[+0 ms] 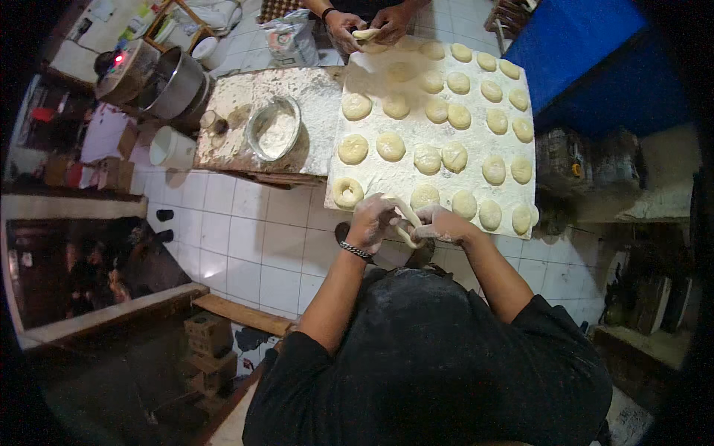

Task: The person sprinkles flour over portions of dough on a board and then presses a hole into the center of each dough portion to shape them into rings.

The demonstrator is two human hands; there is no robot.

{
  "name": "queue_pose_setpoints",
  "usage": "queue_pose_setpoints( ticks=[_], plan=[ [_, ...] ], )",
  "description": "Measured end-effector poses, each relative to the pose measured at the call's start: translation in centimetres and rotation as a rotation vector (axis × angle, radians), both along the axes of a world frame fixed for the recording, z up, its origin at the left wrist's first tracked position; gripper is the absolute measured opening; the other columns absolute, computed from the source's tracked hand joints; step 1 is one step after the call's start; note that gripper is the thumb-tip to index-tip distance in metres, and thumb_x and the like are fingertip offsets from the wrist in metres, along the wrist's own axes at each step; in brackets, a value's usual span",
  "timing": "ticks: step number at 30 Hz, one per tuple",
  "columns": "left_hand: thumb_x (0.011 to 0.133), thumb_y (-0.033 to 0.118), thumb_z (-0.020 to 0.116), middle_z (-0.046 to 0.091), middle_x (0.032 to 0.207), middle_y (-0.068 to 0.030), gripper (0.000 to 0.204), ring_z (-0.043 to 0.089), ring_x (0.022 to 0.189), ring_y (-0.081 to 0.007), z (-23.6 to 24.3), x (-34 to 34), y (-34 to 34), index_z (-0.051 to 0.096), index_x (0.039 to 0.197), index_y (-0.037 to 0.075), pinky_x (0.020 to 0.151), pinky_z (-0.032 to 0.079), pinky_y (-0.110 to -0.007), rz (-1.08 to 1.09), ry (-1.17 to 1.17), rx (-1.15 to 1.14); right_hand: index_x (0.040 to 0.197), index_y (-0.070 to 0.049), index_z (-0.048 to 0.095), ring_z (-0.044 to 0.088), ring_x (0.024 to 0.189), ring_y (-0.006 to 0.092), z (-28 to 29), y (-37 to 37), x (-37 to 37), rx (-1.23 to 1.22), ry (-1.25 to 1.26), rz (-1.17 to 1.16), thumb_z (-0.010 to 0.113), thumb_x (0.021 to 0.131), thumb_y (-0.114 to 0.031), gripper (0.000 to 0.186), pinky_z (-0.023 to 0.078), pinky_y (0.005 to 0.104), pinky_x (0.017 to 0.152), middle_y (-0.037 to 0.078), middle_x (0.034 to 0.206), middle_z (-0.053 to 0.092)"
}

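Note:
Just off the near edge of a floured board (387, 181), I hold a ring of dough (402, 208) in the air. My left hand (374, 220), dusted with flour and with a bracelet at the wrist, is closed on the ring's left side. On its right side, my right hand (442, 224) has its fingers curled around the dough. A shaped dough ring (347, 192) lies at the board's near left corner. Beside it is a round dough piece (425, 196), and several more rounds sit in rows across the board.
Across the board, a co-worker's hands (366, 30) hold another dough piece. To the left, a floured table (216, 160) bears a metal bowl of flour (274, 130) and a small jar (213, 123). A white bucket (169, 149) and large metal mixing bowl (177, 82) stand farther left.

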State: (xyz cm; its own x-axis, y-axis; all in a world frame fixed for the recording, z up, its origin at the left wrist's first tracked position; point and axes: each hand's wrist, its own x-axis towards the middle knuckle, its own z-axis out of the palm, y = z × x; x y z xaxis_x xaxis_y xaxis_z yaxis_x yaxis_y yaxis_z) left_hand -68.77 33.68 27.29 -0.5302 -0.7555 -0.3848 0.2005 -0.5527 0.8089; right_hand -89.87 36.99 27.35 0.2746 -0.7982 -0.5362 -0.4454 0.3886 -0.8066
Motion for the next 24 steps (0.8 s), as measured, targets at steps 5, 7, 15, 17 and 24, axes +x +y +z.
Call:
queue_pose_setpoints(
  ticks=[5,7,15,17,24],
  plan=[
    [0.086,0.018,0.072,0.064,0.087,-0.007,0.033,0.06,0.073,-0.0106,-3.3,1.9,-0.5,0.06,0.106,-0.005,0.066,0.047,-0.022,0.103,0.088,0.198,0.091,0.004,0.067,0.062,0.075,0.0145,2.3,-3.4,1.3,0.006,-0.188,-0.448,0.072,0.079,-0.022,0.029,0.05,0.0296,0.071,0.007,0.082,0.068],
    [0.087,0.019,0.071,0.066,0.093,-0.0078,0.036,0.063,0.08,-0.0121,-5.0,2.4,-1.4,0.059,0.11,-0.006,0.07,0.049,-0.025,0.01,0.047,0.184,0.095,0.006,0.067,0.064,0.077,0.0159,3.4,-5.1,3.7,-0.035,-0.113,-0.434,0.073,0.078,-0.021,0.033,0.05,0.0295,0.073,0.008,0.083,0.069],
    [0.089,0.026,0.07,0.069,0.098,-0.006,0.035,0.063,0.089,-0.0116,-4.7,10.7,-1.2,0.066,0.108,-0.002,0.078,0.051,-0.027,-0.246,-0.356,0.102,0.115,-0.008,0.066,0.063,0.103,0.0347,-3.8,-6.1,7.0,-0.131,0.681,-0.307,0.074,0.075,-0.043,0.054,0.042,0.0462,0.095,0.02,0.106,0.068],
    [0.09,0.024,0.068,0.069,0.099,-0.0059,0.032,0.062,0.088,-0.0086,-2.9,12.1,-2.5,0.066,0.107,-0.003,0.074,0.051,-0.025,-0.324,-0.434,-0.071,0.115,-0.01,0.064,0.061,0.106,0.0352,-5.0,-6.0,7.7,-0.251,0.891,-0.271,0.071,0.075,-0.044,0.053,0.036,0.0502,0.099,0.017,0.109,0.066],
    [0.079,0.023,0.073,0.064,0.108,-0.0121,0.03,0.061,0.099,-0.0279,-5.3,10.6,-10.9,0.069,0.104,0.009,0.089,0.048,-0.042,-0.167,-0.989,-1.118,0.112,-0.009,0.061,0.061,0.102,0.031,-2.8,-6.3,8.2,-0.328,0.629,-0.416,0.072,0.076,-0.039,0.048,0.037,0.0477,0.097,0.013,0.106,0.065]
  ],
)
